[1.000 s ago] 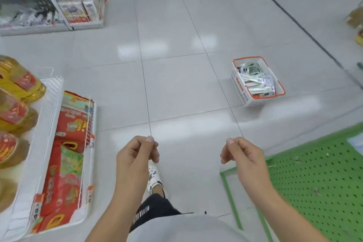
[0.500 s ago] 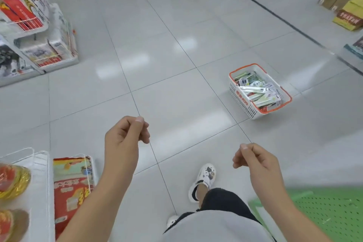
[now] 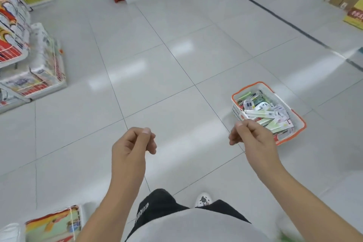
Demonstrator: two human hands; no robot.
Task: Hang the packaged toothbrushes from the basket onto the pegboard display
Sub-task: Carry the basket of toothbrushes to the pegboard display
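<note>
— What have we got down there on the floor?

— A white basket (image 3: 236,108) with an orange rim, sitting flat on the pale tiles, right of centre, its long side angled away toward the lower right.

— And inside it?

— Packaged toothbrushes (image 3: 264,113), a loose heap of them. Long, narrow packs in white and light green, lying flat and crisscrossed, some overlapping. One long white pack lies across the top of the pile. The near corner of the basket is partly hidden, so that part of the heap can't be made out.

Right hand (image 3: 253,137) hides basket (image 3: 299,122) near corner; toothbrush packages (image 3: 263,113) blurred.
</note>
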